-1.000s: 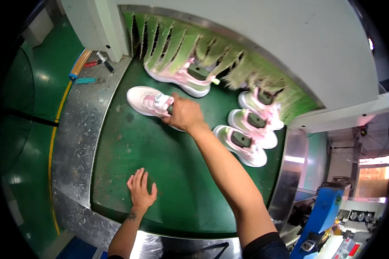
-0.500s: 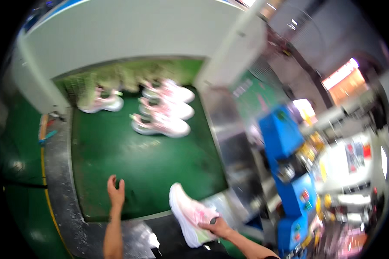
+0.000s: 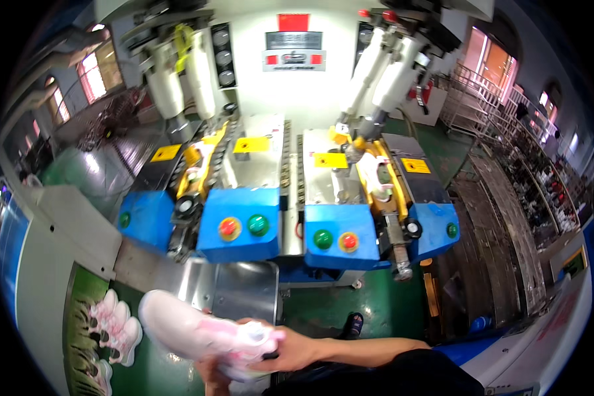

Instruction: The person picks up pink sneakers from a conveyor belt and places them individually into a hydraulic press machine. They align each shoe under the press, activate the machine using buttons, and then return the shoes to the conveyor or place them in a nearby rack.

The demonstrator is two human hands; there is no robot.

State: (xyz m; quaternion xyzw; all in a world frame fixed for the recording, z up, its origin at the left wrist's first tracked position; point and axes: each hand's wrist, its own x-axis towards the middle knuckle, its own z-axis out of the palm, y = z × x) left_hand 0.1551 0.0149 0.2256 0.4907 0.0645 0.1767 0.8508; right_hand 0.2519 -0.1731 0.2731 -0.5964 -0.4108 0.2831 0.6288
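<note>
A pale pink and white sneaker (image 3: 198,330) is held up low in the view, its toe pointing to the left. My right hand (image 3: 289,350) wraps round its heel and ankle opening. Under the near side of the shoe my left hand (image 3: 212,375) is closed against it, with most of its fingers hidden by the shoe. At the lower left, several matching sneakers (image 3: 120,330) stand on a green surface beside a fringed opening.
Ahead stands a two-station machine with blue control boxes (image 3: 239,221), green and red buttons and clamps. A pink shoe (image 3: 375,177) sits in its right station. A metal shelf (image 3: 244,290) lies below the left station. Wooden planks (image 3: 488,218) and a shoe-filled rack (image 3: 554,191) are at right.
My view has swung right, from the green surface to the machine. My left hand, open and apart before, has come to the sneaker in my right hand and now holds it too.
</note>
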